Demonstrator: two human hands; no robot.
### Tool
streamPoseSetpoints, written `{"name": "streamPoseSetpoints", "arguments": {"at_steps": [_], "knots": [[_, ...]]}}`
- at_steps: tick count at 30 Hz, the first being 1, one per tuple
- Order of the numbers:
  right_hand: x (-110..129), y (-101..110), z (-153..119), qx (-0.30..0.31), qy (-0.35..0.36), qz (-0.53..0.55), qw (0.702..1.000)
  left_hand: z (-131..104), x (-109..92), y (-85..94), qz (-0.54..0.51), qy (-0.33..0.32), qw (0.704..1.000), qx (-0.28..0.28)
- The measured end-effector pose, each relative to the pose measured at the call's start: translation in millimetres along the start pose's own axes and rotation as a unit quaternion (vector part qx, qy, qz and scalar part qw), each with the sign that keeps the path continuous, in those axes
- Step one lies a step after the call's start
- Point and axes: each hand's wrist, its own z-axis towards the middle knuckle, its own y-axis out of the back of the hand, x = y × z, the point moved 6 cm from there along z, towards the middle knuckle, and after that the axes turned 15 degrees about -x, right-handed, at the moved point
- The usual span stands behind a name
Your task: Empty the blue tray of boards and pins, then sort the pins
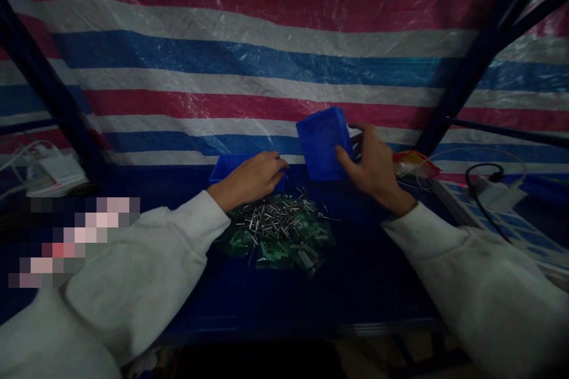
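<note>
My right hand (371, 166) grips a blue plastic bin (322, 145) by its side, thumb on the near face, and holds it tilted above the table. My left hand (255, 177) is over the back of a heap of thin silvery metal pins (271, 216), its fingers curled together; whatever they may hold is too dark to make out. Behind that hand a second blue bin (224, 167) rests on the table, partly hidden by it. Small clear-green plastic packets (273, 251) lie under and in front of the pins.
The dark blue table (355, 284) ends at a striped plastic sheet (267, 71). White power adapters with cables (56, 169) sit at the left. On the right are a red and yellow packet (415, 161), a black cable (478, 195) and a blue-and-white panel (520, 231). Metal posts (480, 65) flank the table.
</note>
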Motion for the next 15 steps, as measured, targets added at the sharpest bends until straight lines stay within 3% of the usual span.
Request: {"name": "streamPoseSetpoints", "arguments": {"at_steps": [6, 11, 15], "knots": [[-56.1, -44.3, -7.6, 0.085, -0.19, -0.009, 0.978, 38.1, 7.3, -45.9, 0.094, -0.005, 0.985, 0.147], [-96.1, -53.0, -22.7, 0.102, -0.304, -0.035, 0.947, 52.8, -2.4, -75.6, 0.133, 0.014, 0.969, 0.205], [-113.0, -56.9, -34.6, 0.12, -0.352, -0.061, 0.926, 51.5, -6.1, -90.2, 0.142, 0.034, 0.956, 0.253]]}}
